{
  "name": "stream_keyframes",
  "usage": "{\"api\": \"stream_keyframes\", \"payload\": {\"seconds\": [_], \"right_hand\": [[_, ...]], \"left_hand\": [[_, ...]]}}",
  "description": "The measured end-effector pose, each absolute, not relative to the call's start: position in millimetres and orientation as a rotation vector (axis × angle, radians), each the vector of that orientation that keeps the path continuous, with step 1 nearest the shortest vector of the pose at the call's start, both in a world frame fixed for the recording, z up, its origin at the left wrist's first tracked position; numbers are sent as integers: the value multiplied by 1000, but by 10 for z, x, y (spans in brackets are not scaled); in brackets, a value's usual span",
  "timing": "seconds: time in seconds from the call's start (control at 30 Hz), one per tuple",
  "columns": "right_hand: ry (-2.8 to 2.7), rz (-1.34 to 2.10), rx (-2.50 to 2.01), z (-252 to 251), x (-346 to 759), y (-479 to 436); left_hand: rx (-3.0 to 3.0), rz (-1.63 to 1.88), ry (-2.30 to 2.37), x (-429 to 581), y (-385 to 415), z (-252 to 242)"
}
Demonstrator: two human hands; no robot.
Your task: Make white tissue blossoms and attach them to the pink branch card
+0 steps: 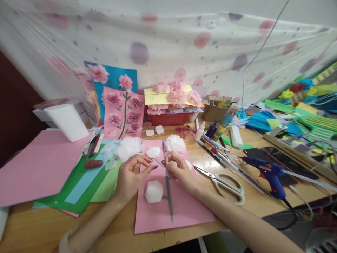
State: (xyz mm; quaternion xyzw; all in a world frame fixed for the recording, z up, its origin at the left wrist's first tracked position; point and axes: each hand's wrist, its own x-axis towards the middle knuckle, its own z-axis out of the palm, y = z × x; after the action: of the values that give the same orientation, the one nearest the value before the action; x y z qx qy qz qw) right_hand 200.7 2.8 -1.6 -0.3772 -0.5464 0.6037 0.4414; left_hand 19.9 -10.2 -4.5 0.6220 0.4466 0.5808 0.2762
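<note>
My left hand (133, 175) is over the pink sheet (188, 207), thumb and index finger slightly apart with nothing visible between them. Close by, my right hand (180, 170) has its fingers curled and pinched together; whatever they hold is hidden. A grey-green painted stem (169, 196) runs down the sheet. White tissue-paper pieces lie along it: a rounded one (154, 192) at lower left, a smaller one (153, 152) above my fingertips, and a ruffled paper flower (174, 143) at the top. Part of another white piece (188, 164) shows behind my right hand.
Scissors (223, 182) and a blue glue gun (265, 172) lie to the right, with phones (286, 161) behind. Coloured papers (79, 182) and loose white tissue (129, 148) are leftward. A red basket (168, 119) and a finished flower picture (123, 112) stand at the back.
</note>
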Motion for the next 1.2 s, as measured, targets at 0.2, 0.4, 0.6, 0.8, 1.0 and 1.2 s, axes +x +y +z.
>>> {"api": "stream_keyframes", "payload": {"seconds": [0.2,0.4,0.6,0.8,1.0,1.2], "right_hand": [[-1592,1323,-912,-23,2034,-2],[-1624,1372,-909,-81,2021,-6],[-1626,1394,-941,-103,2019,8],[-1629,1381,-937,-71,2015,10],[-1575,1439,-900,-78,2005,19],[-1603,1408,-927,-79,2015,15]], "left_hand": [[1707,1519,1119,219,-139,-26],[1781,1424,1106,214,-159,-43],[1891,1339,1201,189,-163,-61],[1928,1307,1224,188,-179,-55],[1928,1294,1279,195,-174,-40],[1819,1254,1325,182,-176,-65]]}}
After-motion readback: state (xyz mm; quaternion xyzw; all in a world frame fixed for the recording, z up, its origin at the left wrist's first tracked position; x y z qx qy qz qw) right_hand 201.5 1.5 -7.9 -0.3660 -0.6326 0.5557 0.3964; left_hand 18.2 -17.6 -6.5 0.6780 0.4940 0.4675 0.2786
